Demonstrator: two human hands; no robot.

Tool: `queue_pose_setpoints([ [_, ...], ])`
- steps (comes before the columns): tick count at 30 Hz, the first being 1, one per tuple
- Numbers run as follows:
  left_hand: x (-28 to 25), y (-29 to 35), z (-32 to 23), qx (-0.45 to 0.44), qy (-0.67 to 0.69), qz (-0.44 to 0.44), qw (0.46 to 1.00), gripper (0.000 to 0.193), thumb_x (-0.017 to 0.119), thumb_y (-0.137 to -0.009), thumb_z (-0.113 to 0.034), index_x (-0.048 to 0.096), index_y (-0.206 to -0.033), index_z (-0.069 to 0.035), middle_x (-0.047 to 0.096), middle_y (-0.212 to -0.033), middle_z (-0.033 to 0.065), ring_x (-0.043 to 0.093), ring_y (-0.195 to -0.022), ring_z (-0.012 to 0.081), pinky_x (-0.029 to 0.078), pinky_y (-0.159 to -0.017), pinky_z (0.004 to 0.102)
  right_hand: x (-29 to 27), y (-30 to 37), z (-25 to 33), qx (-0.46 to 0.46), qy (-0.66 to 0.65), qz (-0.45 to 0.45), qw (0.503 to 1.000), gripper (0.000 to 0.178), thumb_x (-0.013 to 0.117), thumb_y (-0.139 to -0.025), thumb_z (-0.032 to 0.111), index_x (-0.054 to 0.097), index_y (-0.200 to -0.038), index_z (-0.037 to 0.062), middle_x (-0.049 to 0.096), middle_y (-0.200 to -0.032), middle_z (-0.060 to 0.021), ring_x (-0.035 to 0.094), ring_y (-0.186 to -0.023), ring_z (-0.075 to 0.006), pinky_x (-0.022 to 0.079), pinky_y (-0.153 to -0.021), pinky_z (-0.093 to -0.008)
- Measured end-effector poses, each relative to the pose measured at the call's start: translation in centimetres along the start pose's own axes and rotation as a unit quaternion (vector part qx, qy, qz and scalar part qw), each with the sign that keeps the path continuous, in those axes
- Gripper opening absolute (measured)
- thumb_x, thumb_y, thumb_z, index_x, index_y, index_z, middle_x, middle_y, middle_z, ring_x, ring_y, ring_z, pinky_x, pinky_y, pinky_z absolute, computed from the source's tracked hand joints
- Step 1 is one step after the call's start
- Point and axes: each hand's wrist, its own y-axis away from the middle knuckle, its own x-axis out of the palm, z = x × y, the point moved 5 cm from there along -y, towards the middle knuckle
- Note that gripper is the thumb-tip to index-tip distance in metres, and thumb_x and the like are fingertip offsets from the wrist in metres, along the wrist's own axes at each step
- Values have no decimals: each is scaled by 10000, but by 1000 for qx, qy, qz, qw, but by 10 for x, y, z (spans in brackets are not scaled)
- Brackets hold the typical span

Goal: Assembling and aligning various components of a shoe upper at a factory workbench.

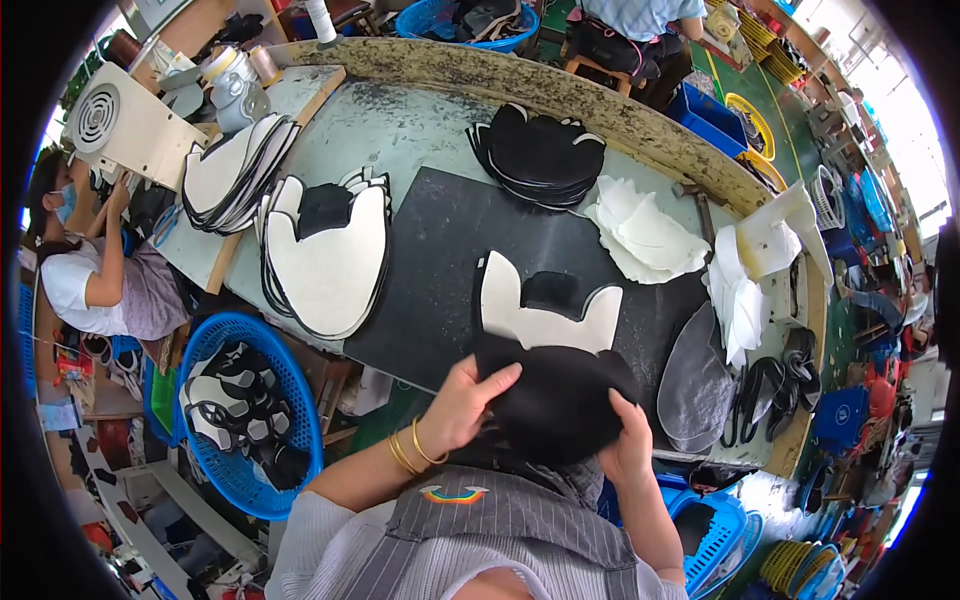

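Between my two hands I hold a black shoe-upper piece (558, 402), slightly blurred, above the near edge of the table. My left hand (468, 402) is closed on its left side, thumb on top. At its right side my right hand (628, 432) grips the edge. Just beyond, a white-faced shoe-upper piece (540, 318) with a black middle part lies on the dark mat (420, 270), partly covered by the held piece. A stack of black upper pieces (537, 155) sits at the far side. To the left are two stacks of white-faced pieces (332, 268) (236, 172).
Thin white sheets (648, 232) lie right of the mat, near a hammer (695, 205). A dark oval plate (698, 385) and scissors (738, 410) are at the right. A raised rim (450, 68) borders the table. A blue basket (310, 400) stands lower left; a person sits beyond it.
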Motion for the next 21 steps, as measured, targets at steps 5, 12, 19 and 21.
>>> queue_pose_setpoints([
  [5,-25,-37,-39,203,-290,-81,932,181,631,-879,-92,602,-1025,11,588,-830,-16,510,-701,32,439,-620,203,7,-50,15,-167,294,12,941,232,573,-888,44,602,-1088,-70,664,-992,-94,584,-903,-103,467,-797,-237],
  [12,-28,-48,-45,296,-463,-147,823,244,693,-818,-72,606,-1024,26,505,-680,8,405,-543,30,363,-489,198,-15,-68,5,-213,392,-13,895,268,604,-860,43,574,-1104,-64,677,-953,-97,592,-865,-99,474,-772,-246],
  [19,-41,-58,-42,259,-429,-156,851,284,719,-779,-49,628,-1043,5,553,-741,13,412,-556,48,374,-501,200,-9,-69,7,-202,399,-21,894,240,607,-858,45,587,-1072,-63,676,-897,-79,584,-829,-88,470,-740,-242],
  [21,-39,-57,-43,270,-443,-150,842,311,715,-795,-49,617,-1084,11,567,-780,-11,413,-566,15,363,-494,174,-10,-70,6,-219,415,-24,883,233,610,-847,45,590,-1052,-64,679,-851,-88,588,-778,-80,476,-693,-239],
])
